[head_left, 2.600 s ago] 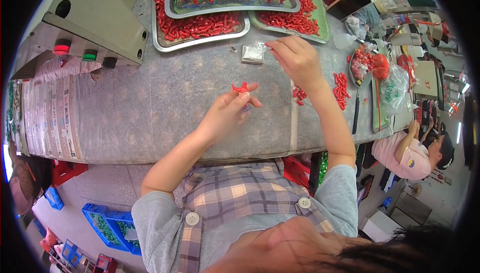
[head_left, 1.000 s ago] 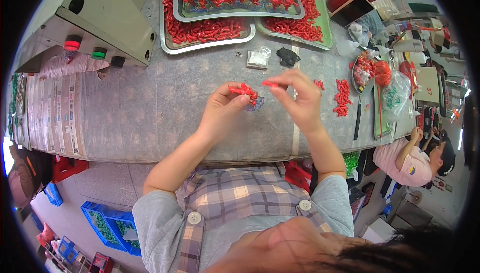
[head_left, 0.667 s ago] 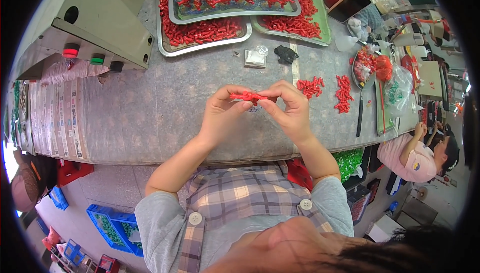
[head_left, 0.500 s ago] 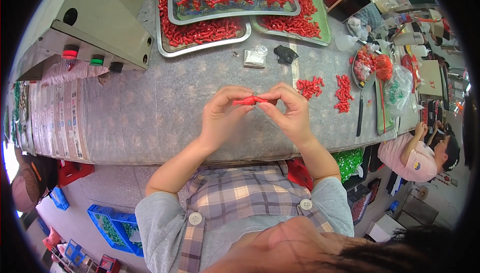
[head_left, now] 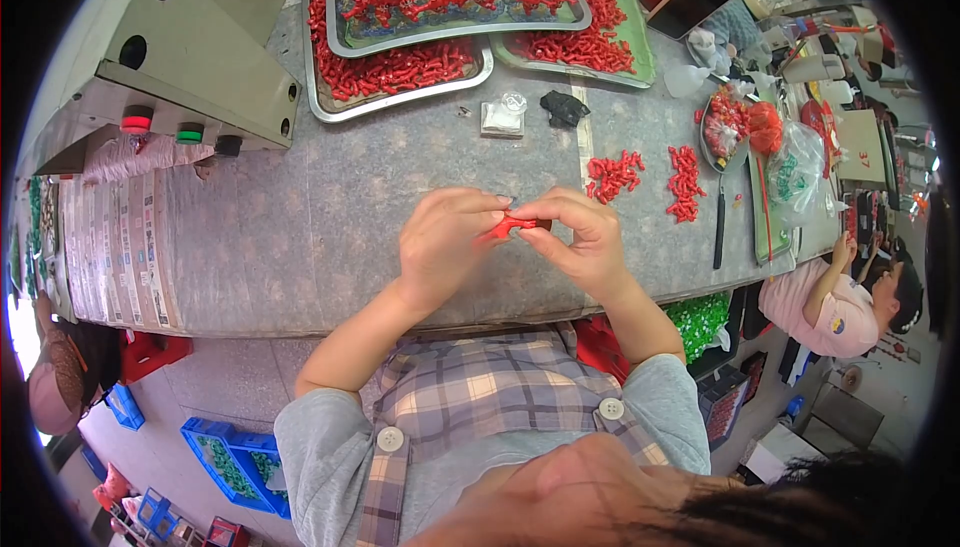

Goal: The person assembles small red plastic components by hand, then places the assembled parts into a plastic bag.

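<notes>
Just above the near part of the table (head_left: 270,247), a small red plastic piece (head_left: 510,226) is pinched between my two hands. My left hand (head_left: 437,247) curls round its left end and covers much of it. The thumb and forefinger of my right hand (head_left: 583,240) close on its right end. To the right, two small heaps of similar knobbly red pieces lie apart: one heap (head_left: 614,178) near my right hand, another heap (head_left: 685,185) farther over. Too little of the held piece shows to tell its exact shape.
Metal trays (head_left: 480,65) heaped with red pieces stand at the back, beside a green tray (head_left: 645,67). A grey machine (head_left: 215,72) with buttons fills the back left. A black-handled tool (head_left: 720,232) lies at right. A co-worker (head_left: 825,307) sits beyond.
Both hands have dropped slightly toward me with the red piece. My left fingers now cover more of it, and the piece looks turned.
</notes>
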`<state>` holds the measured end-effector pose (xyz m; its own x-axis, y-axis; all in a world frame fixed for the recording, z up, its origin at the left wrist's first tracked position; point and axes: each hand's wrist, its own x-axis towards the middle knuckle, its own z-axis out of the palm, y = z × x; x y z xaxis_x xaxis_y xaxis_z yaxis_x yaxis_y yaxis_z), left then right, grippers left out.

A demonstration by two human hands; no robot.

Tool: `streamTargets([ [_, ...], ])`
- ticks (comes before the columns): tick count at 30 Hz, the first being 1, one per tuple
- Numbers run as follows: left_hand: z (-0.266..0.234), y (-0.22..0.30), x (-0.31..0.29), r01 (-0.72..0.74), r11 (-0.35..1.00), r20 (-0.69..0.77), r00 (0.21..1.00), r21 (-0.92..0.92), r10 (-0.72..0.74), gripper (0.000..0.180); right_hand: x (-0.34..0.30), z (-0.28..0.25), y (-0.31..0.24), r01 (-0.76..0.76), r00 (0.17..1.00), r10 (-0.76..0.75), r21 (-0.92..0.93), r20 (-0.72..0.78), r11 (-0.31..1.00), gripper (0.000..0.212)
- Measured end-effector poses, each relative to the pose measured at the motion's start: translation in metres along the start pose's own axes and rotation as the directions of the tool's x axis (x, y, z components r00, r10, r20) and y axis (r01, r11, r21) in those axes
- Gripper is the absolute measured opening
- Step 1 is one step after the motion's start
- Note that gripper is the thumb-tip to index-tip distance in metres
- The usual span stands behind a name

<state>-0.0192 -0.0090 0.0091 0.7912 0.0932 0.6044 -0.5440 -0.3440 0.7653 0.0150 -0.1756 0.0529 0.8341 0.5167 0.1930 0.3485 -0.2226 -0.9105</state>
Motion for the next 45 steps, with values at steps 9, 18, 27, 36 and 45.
streamTargets([
  [9,0.0,0.001,-0.004,0.025,0.996,0.064,0.998,-0.085,-0.02,0.03,-0.003,0.002,-0.002,0.234,0.971,-0.24,-0.225,0.004,0.946,0.017],
  [18,0.0,0.002,-0.005,0.001,0.995,0.112,0.994,-0.101,0.01,0.026,-0.012,0.002,0.003,0.297,0.952,-0.305,-0.242,0.006,0.924,0.02],
  [27,0.001,0.003,-0.01,-0.138,0.99,0.126,0.982,-0.006,0.138,0.024,-0.018,0.005,0.009,0.4,0.909,-0.416,-0.23,-0.022,0.887,0.021],
  [36,0.007,0.009,-0.01,0.23,0.967,0.167,0.963,-0.111,-0.21,0.023,-0.021,0.006,0.001,0.068,0.994,-0.078,-0.124,-0.076,0.99,0.01],
  [45,0.007,0.007,-0.015,0.367,0.914,0.177,0.925,-0.172,-0.337,0.023,-0.015,0.008,-0.006,-0.04,0.997,0.032,-0.113,-0.067,0.993,0.006],
])
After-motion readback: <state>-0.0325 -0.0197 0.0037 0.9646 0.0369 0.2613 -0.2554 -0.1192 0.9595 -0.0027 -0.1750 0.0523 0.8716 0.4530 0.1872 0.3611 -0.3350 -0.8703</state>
